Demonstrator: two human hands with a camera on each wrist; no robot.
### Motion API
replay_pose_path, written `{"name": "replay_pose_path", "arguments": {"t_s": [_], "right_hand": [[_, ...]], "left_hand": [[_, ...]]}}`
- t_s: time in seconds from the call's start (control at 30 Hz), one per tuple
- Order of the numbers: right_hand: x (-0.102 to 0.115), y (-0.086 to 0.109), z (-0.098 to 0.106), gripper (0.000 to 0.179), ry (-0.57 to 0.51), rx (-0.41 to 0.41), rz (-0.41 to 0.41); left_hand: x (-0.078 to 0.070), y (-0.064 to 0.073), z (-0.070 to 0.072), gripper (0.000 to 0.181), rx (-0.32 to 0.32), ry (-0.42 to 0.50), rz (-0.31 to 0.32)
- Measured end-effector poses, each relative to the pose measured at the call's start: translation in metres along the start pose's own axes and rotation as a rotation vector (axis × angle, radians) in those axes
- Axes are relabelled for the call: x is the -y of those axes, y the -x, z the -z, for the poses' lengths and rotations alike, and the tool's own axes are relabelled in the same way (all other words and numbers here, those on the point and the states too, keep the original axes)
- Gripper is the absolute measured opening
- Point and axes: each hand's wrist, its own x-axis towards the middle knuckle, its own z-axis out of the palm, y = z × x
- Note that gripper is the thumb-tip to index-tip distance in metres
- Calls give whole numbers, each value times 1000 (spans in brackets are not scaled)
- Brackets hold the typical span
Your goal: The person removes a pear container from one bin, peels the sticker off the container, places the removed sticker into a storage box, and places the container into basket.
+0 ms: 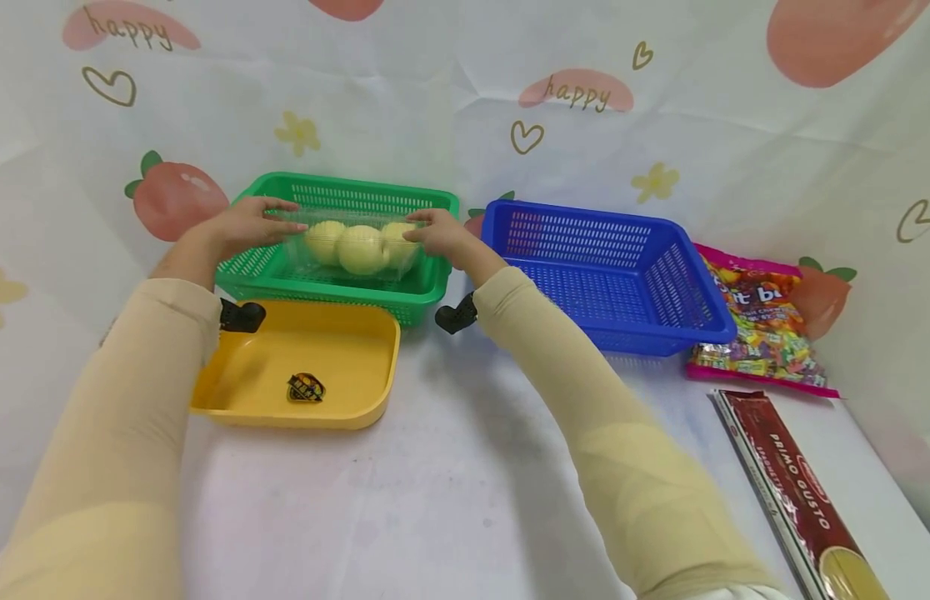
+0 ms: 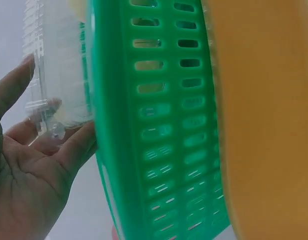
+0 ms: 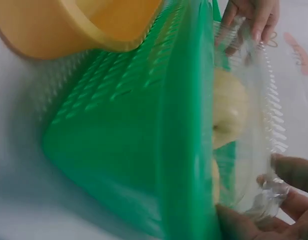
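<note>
A clear plastic box (image 1: 382,218) with several pale yellow round fruits (image 1: 362,250) is inside the upper part of the green basket (image 1: 337,295). My left hand (image 1: 247,227) grips the box's left end, its thumb on one side and fingers on the other in the left wrist view. At the right end my right hand (image 1: 448,240) holds the box the same way, thumb and fingers around its edge in the right wrist view. The fruits show through the clear plastic.
A yellow tray (image 1: 360,367) with a dark sticker stands in front of the green basket. To the right is a blue basket (image 1: 607,287), with a candy bag (image 1: 765,333) leaning beside it. A red spaghetti packet (image 1: 795,483) lies at the table's right.
</note>
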Motion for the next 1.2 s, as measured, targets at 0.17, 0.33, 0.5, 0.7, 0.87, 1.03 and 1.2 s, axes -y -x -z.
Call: {"name": "replay_pose_path", "arguments": {"t_s": [0.17,0.33,0.5,0.7,0.87,1.03,1.2], "right_hand": [[0,-1,-3,47,86,19,-7],[3,1,-4,50,126,64,0],[12,9,-4,50,166,133,-27],[19,10,0,50,158,151,-84],[23,10,-3,48,188,139,-113],[22,10,-9,53,199,148,-112],[17,9,-14,65,197,160,-135]], "left_hand": [[3,0,-2,81,43,3,6],[0,2,-3,83,46,-40,24],[-8,1,-3,79,90,-98,75],[-19,-1,-3,81,159,-137,143],[-22,-3,-6,87,190,-93,199],[-18,-5,-11,92,183,-122,211],[-15,-8,-20,94,170,-137,208]]}}
